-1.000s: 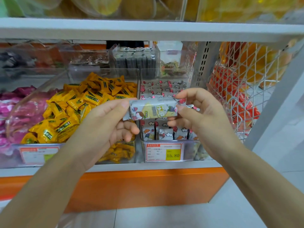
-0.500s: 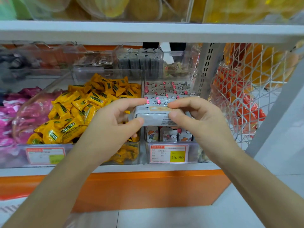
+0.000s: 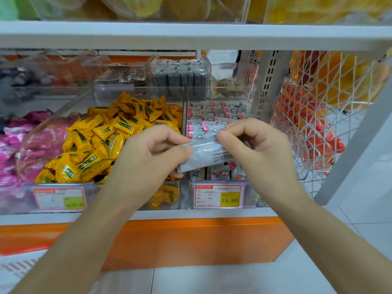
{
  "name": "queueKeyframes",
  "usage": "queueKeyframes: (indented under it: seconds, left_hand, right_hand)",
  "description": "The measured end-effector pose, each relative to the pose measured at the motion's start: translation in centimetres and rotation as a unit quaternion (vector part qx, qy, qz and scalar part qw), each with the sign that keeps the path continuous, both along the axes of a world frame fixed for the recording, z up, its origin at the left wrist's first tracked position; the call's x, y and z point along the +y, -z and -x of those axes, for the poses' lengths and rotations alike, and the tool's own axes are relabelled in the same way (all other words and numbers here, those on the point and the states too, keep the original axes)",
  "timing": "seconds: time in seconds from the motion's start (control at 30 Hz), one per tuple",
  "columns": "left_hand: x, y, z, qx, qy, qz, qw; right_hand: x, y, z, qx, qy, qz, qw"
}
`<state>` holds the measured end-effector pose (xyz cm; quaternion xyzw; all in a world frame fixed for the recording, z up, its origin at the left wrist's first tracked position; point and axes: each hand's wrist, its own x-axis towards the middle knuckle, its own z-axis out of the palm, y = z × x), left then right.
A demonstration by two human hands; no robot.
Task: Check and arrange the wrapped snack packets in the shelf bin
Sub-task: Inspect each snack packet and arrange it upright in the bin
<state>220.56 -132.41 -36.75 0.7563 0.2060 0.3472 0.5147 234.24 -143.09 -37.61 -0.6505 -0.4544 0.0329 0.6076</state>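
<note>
Left hand [image 3: 146, 158]: thumb and forefinger pinch the lower left end of the packet; remaining fingers curl beneath it, partly hidden.
Right hand [image 3: 261, 149]: thumb and forefinger pinch the packet's upper right part; the other fingers are curled in behind the forefinger.
Wrapped packet [image 3: 206, 154]: stretched between the two sets of fingertips; silver-grey side with small print faces the camera; tilted, left end lower; held over the front of the shelf bin, not resting on its contents.
Shelf bin [image 3: 251, 196]: clear plastic, directly beyond and below the fingers; rows of matching packets [image 3: 212, 119] with cloud and red-heart print lie beyond the knuckles, a few standing upright just under the held packet.
Price tag [image 3: 218, 196]: on the bin front, below the right thumb; yellow panel reads 15.80.
Yellow sweets [image 3: 110, 134]: heaped in the neighbouring clear bin, left of the left-hand fingers.
Pink packets [image 3: 12, 145]: farther left still.
Wire basket [image 3: 331, 107]: right of the right hand; holds orange-red bags.
</note>
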Motion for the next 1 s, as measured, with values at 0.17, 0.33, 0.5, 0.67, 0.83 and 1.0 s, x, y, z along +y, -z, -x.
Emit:
queueKeyframes:
  seconds: [0.17,0.33,0.5,0.67,0.83,1.0]
  left_hand:
    - [0.1,0.1,0.0,-0.031,-0.032,0.044,0.998]
    - [0.2,0.0,0.0,-0.036,-0.046,0.023,0.998]
    - [-0.1,0.0,-0.1,-0.022,-0.028,-0.006,0.999]
    - [-0.1,0.1,0.1,0.017,0.006,-0.071,0.997]
    - [0.1,0.4,0.0,0.049,-0.048,-0.172,0.983]
    - [0.2,0.3,0.0,0.018,-0.104,-0.134,0.985]
  right_hand:
    - [0.0,-0.2,0.0,0.013,-0.032,0.015,0.999]
    - [-0.2,-1.0,-0.6,-0.001,-0.04,0.066,0.997]
    - [-0.3,-1.0,-1.3,-0.074,-0.006,0.095,0.993]
    - [-0.4,-0.7,-1.7,0.001,-0.006,0.076,0.997]
    - [-0.5,-0.6,-1.9,0.138,-0.051,0.033,0.989]
    - [-0.5,-0.8,-1.7,0.242,-0.19,-0.007,0.951]
